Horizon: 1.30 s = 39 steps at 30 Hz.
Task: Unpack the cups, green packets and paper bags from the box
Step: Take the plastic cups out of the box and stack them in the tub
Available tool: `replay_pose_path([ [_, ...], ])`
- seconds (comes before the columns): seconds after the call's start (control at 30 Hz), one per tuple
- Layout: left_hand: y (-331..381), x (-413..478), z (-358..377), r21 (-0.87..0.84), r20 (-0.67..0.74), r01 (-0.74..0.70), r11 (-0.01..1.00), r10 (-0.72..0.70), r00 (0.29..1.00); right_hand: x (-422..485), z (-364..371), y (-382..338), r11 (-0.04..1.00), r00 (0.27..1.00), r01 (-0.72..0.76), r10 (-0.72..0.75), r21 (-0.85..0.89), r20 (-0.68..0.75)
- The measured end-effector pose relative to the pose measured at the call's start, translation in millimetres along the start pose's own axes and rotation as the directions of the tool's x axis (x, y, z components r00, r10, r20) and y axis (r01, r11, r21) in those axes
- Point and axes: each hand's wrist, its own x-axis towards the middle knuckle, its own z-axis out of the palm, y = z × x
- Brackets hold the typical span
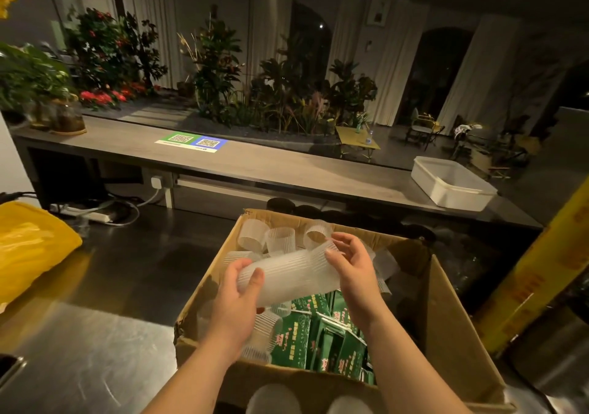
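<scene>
A sleeve of ribbed clear cups (293, 273) is held lying sideways above the open cardboard box (455, 334). Its left end is gripped by the curled fingers (256, 278) of the left hand (237, 299), with the thumb laid across the rim. Its right end is pinched by the fingers of the right hand (353, 270). Directly below the fingers, green packets (322, 334) are seen standing packed in the box. Just beyond the fingers, loose cups (280, 238) are lying against the box's far wall. Well to the left of the fingers, a yellow bag (28, 244) is resting on the steel worktop (95, 334).
</scene>
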Motion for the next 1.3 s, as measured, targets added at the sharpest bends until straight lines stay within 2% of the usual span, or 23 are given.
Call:
replay_pose_path([
  [0.13,2,-1,1,0.037,0.041,0.011,0.999,-0.013,0.999,1,7,1,0.999,1.0,-0.027,0.027,0.019,-0.007],
  [0.23,1,-1,1,0.051,0.022,0.0,0.999,-0.001,1.0,-3,20,7,0.996,0.991,-0.089,0.088,0.005,0.098],
  [0.3,1,-1,-1,0.022,-0.019,-0.019,1.0,0.019,1.0,-6,30,9,0.974,0.987,-0.138,0.12,0.179,0.109],
  [0.37,1,0,-3,-0.011,-0.091,-0.033,0.999,0.032,0.995,4,31,16,0.885,0.974,-0.194,0.226,0.423,-0.025],
  [0.4,2,-1,-4,-0.025,-0.126,-0.047,0.999,0.044,0.991,9,31,20,0.877,0.95,-0.233,0.298,0.42,-0.095],
  [0.43,2,-2,-5,-0.041,-0.155,-0.056,0.998,0.049,0.987,12,31,25,0.909,0.922,-0.311,0.359,0.276,-0.143],
  [0.47,3,-3,-5,-0.056,-0.172,-0.059,0.997,0.049,0.984,11,33,33,0.906,0.894,-0.419,0.424,0.06,-0.148],
  [0.53,4,-3,-4,-0.07,-0.18,-0.058,0.996,0.045,0.983,5,43,54,0.783,0.818,-0.553,0.575,-0.285,-0.008],
  [0.6,5,-2,-2,-0.063,-0.178,-0.062,0.996,0.05,0.983,-1,53,72,0.666,0.718,-0.585,0.691,-0.462,0.087],
  [0.67,6,-2,-1,-0.057,-0.181,-0.061,0.996,0.05,0.982,0,61,78,0.648,0.703,-0.574,0.703,-0.501,0.104],
  [0.77,3,-2,-2,-0.032,-0.187,-0.058,0.998,0.051,0.981,4,65,73,0.692,0.709,-0.612,0.694,-0.383,0.122],
  [0.9,3,0,-2,-0.015,-0.185,-0.048,0.999,0.045,0.982,8,60,75,0.643,0.636,-0.676,0.756,-0.36,0.155],
  [0.97,4,0,-1,-0.026,-0.187,-0.044,0.999,0.038,0.982,9,59,75,0.666,0.662,-0.674,0.737,-0.318,0.139],
  [1.1,1,0,-2,-0.052,-0.19,-0.037,0.998,0.027,0.981,5,54,72,0.752,0.751,-0.652,0.658,-0.095,0.053],
  [1.27,0,0,-3,-0.051,-0.179,-0.044,0.998,0.034,0.983,8,37,71,0.739,0.736,-0.671,0.674,0.064,-0.064],
  [1.3,0,1,-3,-0.056,-0.176,-0.042,0.998,0.031,0.984,6,35,68,0.741,0.74,-0.669,0.672,0.06,-0.041],
])
